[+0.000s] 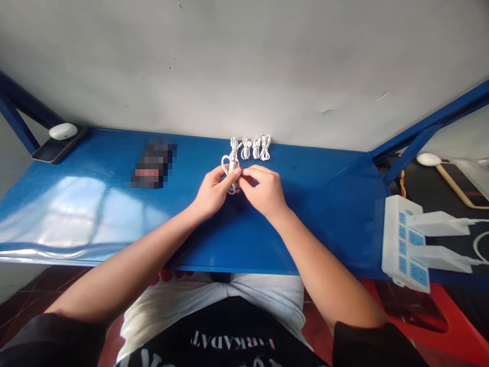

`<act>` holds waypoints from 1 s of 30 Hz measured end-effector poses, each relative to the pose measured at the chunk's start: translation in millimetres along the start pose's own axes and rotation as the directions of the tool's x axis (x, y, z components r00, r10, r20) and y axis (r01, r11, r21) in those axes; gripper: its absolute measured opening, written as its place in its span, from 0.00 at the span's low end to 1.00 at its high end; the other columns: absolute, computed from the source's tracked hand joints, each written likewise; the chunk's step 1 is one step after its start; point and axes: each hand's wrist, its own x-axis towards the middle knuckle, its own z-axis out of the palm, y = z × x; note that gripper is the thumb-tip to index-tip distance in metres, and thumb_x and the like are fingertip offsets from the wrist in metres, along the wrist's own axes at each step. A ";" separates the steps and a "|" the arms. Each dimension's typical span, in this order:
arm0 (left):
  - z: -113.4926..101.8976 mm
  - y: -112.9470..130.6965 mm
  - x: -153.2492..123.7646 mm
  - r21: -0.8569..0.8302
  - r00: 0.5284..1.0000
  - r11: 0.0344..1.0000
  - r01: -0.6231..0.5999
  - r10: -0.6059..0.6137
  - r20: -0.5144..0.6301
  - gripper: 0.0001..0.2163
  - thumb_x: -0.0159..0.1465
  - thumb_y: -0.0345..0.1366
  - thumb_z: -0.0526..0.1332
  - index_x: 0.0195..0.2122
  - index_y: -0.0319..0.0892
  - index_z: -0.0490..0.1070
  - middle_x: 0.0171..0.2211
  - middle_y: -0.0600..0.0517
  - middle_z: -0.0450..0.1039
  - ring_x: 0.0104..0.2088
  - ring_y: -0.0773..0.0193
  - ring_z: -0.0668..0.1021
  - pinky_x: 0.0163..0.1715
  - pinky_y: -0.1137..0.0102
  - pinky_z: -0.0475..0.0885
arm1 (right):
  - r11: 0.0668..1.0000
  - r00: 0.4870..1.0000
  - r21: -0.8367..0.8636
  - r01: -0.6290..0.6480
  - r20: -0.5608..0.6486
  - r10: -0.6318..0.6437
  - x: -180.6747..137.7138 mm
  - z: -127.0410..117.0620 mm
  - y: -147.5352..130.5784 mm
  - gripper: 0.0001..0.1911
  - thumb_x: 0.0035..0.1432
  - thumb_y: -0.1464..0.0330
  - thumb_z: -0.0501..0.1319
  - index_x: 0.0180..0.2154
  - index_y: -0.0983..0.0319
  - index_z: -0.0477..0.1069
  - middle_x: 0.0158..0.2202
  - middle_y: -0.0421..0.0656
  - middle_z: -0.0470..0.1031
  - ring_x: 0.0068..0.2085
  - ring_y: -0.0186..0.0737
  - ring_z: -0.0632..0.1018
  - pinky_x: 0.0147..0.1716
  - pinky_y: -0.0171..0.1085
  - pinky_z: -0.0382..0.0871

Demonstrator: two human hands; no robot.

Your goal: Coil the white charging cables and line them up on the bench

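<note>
Both my hands meet over the middle of a blue table (pixel 95 204). My left hand (pixel 212 192) is closed, pinching a coiled white cable (pixel 231 168) whose loops stick out above and below its fingers. My right hand (pixel 264 189) is closed too, its fingertips pressed on the same cable from the right. Just behind the hands, against the wall, lie three bundled white cables (pixel 255 148) in a row, with another bundle partly behind the held one.
A blurred dark object (pixel 153 162) lies on the table to the left. A dark tray (pixel 57 147) with a white rounded object (pixel 63 131) sits at the far left corner. A white power strip (pixel 405 243) with two plugged adapters hangs off the table's right end.
</note>
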 end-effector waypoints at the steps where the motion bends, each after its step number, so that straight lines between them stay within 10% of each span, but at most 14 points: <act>1: 0.7 0.2 0.1 -0.007 1.000 1.000 0.001 -0.001 -0.008 0.15 0.63 0.47 0.67 0.36 0.38 0.73 0.31 0.52 0.70 0.31 0.68 0.73 0.35 0.72 0.74 | 1.000 1.000 0.015 -0.015 -0.011 0.016 -0.7 1.6 -0.1 0.08 0.62 0.67 0.61 0.32 0.57 0.78 0.32 0.44 0.77 0.33 0.43 0.76 0.37 0.43 0.71; 17: 9.4 -12.5 -4.1 -0.025 0.970 1.000 0.000 -0.006 -0.243 0.15 0.69 0.46 0.62 0.32 0.42 0.65 0.22 0.57 0.62 0.21 0.71 0.66 0.23 0.73 0.60 | 0.999 1.000 0.017 -0.027 -0.008 0.027 -3.9 14.3 -4.5 0.08 0.63 0.64 0.61 0.31 0.57 0.72 0.31 0.43 0.73 0.33 0.41 0.74 0.37 0.41 0.71; 30: 6.9 -15.6 -0.1 -0.030 0.982 0.994 0.106 -0.109 -0.156 0.17 0.69 0.50 0.60 0.31 0.44 0.61 0.18 0.59 0.59 0.17 0.72 0.63 0.17 0.75 0.54 | 0.992 0.987 -0.020 0.124 0.104 -0.121 -1.4 10.2 2.1 0.08 0.64 0.72 0.55 0.35 0.57 0.71 0.38 0.46 0.75 0.42 0.45 0.76 0.45 0.43 0.71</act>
